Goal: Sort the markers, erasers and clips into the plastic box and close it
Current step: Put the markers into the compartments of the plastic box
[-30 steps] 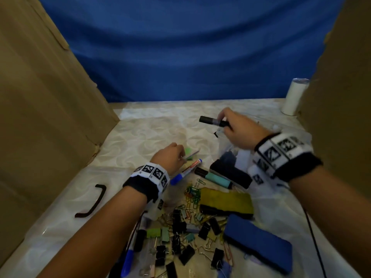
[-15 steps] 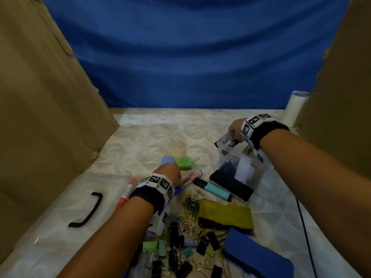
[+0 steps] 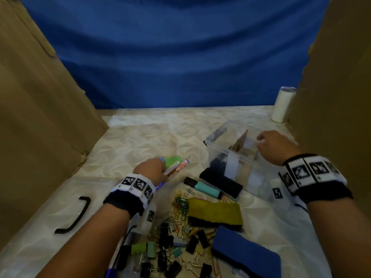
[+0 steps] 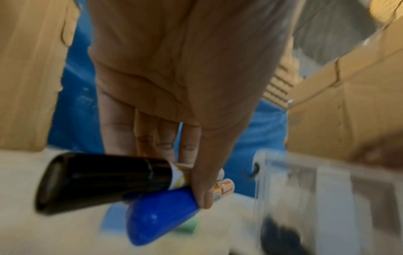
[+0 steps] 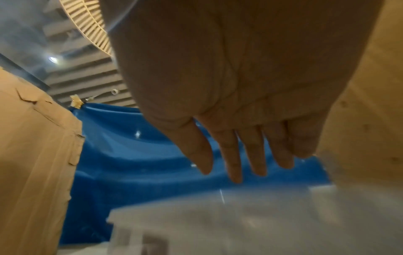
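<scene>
1. Fingers (image 4: 187, 151) of the left hand (image 3: 152, 169) curl round two markers at once, thumb clamped over the barrels: a black-capped marker (image 4: 102, 181) and a blue-capped marker (image 4: 161, 215).
2. Both markers lie crosswise to the fingers; in the head view their printed barrels (image 3: 176, 167) stick out away from the person and to the right, toward the box. Caps point back toward the wrist.
3. Just beyond the left hand: a green eraser (image 3: 172, 160) on the table.
4. Plastic box (image 3: 218, 145) sits to the right of the left hand, near but apart, lid off. A cardboard divider (image 3: 240, 142) stands inside.
5. Right hand (image 3: 271, 146) hovers at the box's right side, fingers (image 5: 235, 165) straight, slightly spread, holding nothing. Touching the rim or not: cannot tell, blurred.
6. Judgement: next move likely carries the marker pair rightward into the box's left compartment; long axis needs turning to fit along it.
7. Left hand holds the load; right hand is nearer the box and could steady it.
8. Teal marker (image 3: 202, 189), yellow eraser (image 3: 214, 211), blue eraser (image 3: 245, 255) and clips (image 3: 176, 243) remain on the table nearer the person.
</scene>
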Action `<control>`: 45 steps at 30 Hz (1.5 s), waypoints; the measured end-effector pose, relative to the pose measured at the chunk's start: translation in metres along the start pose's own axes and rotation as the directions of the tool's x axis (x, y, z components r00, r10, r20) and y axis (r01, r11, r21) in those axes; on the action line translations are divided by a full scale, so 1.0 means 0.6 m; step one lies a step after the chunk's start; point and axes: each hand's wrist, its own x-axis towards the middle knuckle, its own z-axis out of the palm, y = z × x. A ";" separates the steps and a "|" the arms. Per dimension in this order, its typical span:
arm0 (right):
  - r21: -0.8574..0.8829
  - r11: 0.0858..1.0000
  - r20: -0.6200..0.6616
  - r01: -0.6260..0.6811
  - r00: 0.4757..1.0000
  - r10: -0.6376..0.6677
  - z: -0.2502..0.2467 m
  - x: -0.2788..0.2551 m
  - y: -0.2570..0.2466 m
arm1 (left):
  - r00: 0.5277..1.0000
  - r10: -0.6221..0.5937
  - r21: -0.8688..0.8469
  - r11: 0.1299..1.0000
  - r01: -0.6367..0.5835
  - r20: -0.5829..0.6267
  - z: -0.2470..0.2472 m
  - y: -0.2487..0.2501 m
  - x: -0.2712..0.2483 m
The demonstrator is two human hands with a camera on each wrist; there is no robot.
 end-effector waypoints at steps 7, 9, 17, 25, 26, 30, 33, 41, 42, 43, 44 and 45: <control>0.085 0.969 -0.131 -0.232 0.961 0.242 0.075 -0.033 0.032 | 0.970 0.091 -0.103 0.988 -0.117 -0.227 -0.099 0.098 -0.021; 0.091 0.974 -0.171 -0.208 0.960 0.221 0.079 -0.033 0.035 | 0.957 0.122 -0.098 0.983 -0.152 -0.263 -0.120 0.150 -0.007; 0.072 0.987 -0.241 -0.141 0.958 0.154 0.085 -0.045 0.035 | 0.962 0.158 -0.009 0.986 -0.165 -0.224 -0.154 0.280 0.100; 0.044 0.993 -0.214 -0.109 0.970 0.116 0.087 -0.048 0.037 | 0.960 0.204 0.004 0.978 -0.208 -0.190 -0.132 0.316 0.138; 0.043 0.993 -0.210 -0.108 0.971 0.115 0.088 -0.047 0.037 | 0.959 0.203 -0.008 0.978 -0.209 -0.198 -0.137 0.312 0.130; 0.049 0.993 -0.180 -0.111 0.977 0.118 0.088 -0.045 0.035 | 0.926 0.225 -0.016 0.970 -0.241 -0.303 -0.158 0.246 0.061; 0.049 0.992 -0.169 -0.116 0.978 0.123 0.084 -0.049 0.033 | 0.918 0.215 -0.031 0.971 -0.239 -0.333 -0.153 0.164 0.000; 0.069 0.856 -0.343 0.512 0.818 -0.462 0.094 -0.132 -0.120 | 0.998 -0.066 0.106 0.992 0.065 0.006 -0.077 -0.030 -0.138; 0.209 0.801 -0.247 0.561 0.823 -0.512 0.103 -0.138 -0.138 | 0.993 -0.102 0.149 0.985 0.092 0.062 -0.057 -0.038 -0.149; 0.296 0.781 -0.113 0.550 0.832 -0.542 0.114 -0.137 -0.154 | 0.984 -0.132 0.193 0.975 0.108 0.118 -0.037 -0.043 -0.158; 0.303 0.799 0.018 0.519 0.835 -0.550 0.128 -0.130 -0.172 | 0.975 -0.164 0.238 0.963 0.125 0.152 -0.021 -0.050 -0.174; 0.249 0.840 0.127 0.483 0.843 -0.522 0.140 -0.119 -0.185 | 0.967 -0.190 0.267 0.953 0.142 0.167 -0.006 -0.054 -0.186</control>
